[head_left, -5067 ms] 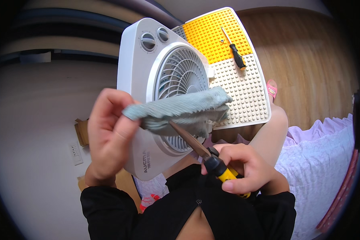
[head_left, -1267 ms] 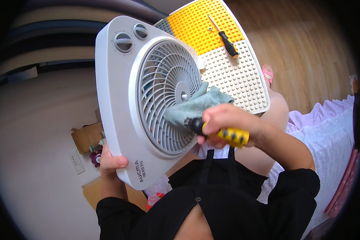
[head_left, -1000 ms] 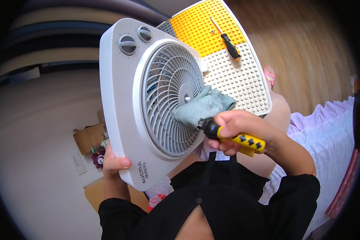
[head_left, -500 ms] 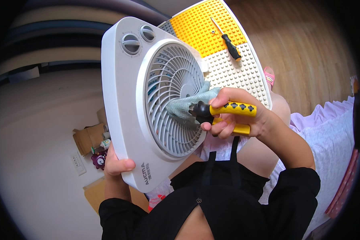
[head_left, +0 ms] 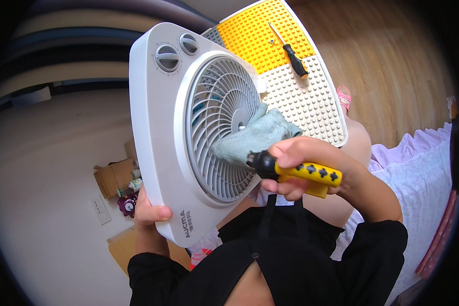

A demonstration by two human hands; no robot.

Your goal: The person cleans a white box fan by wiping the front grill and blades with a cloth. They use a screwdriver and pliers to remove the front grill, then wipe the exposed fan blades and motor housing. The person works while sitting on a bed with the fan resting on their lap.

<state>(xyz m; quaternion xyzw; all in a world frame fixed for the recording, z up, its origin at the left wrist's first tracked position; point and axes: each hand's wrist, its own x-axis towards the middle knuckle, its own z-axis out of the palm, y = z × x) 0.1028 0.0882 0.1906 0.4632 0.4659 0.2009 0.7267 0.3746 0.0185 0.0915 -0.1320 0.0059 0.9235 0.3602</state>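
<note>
A white box fan (head_left: 153, 132) stands tilted in front of me, its round grille (head_left: 209, 148) facing right. My left hand (head_left: 150, 209) grips its lower left edge, thumb on the front face. A pale blue-green cloth (head_left: 255, 136) lies bunched against the grille, below and right of its hub. In my right hand (head_left: 308, 150) are pliers (head_left: 311, 172) with yellow handles and a black head; my fingers wrap round the handles. The pliers' dark tip is beside the cloth's lower edge; whether they touch, I cannot tell.
Behind the fan is a table with a yellow and white studded top (head_left: 301, 102). On it lie a black-and-yellow screwdriver (head_left: 295, 58) and a small metal part (head_left: 272, 42). A white-covered bed (head_left: 408, 178) is at the right; a cardboard box (head_left: 115, 178) and wall socket (head_left: 101, 210) are at the left.
My right hand has moved down and slightly right with the pliers, whose handles now slope downward. More of the cloth shows. The fan and my left hand have hardly moved.
</note>
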